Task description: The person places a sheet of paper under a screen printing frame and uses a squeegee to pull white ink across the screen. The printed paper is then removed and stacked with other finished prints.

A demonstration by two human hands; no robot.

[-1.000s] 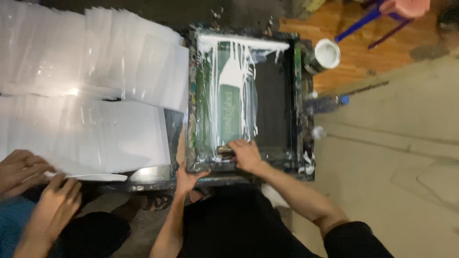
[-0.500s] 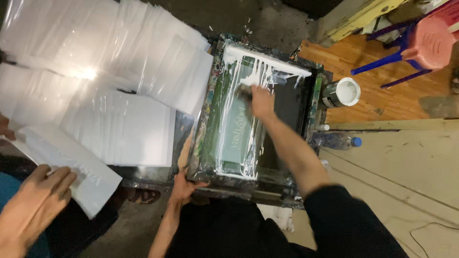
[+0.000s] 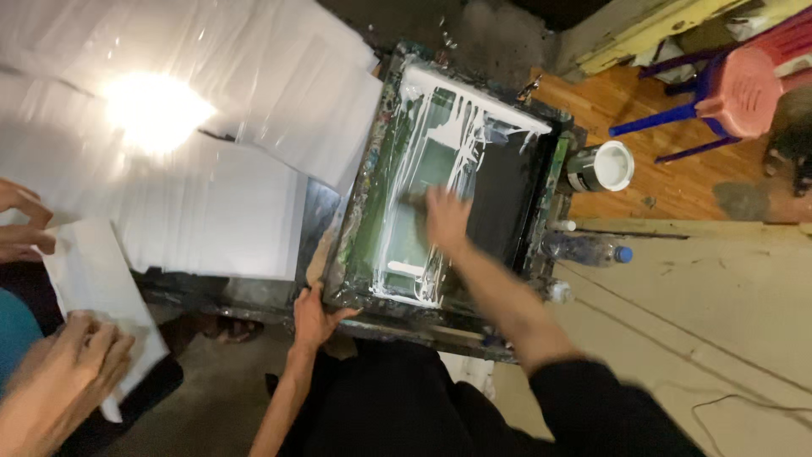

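Person seen from above, head camera. Right arm [image 3: 541, 338] covered from the upper forearm by a black long sleeve [image 3: 592, 398], blurred in this view; right hand [image 3: 446, 218] bare. Left hand [image 3: 315, 315] and forearm bare, no sleeve visible. Lap clothed in plain black fabric [image 3: 397, 406], unmarked.

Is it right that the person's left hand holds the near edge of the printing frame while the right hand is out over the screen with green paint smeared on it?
Not quite. The head view shows the left hand on the near edge of the printing frame and the right hand over the screen, but the smeared paint is white, not green.
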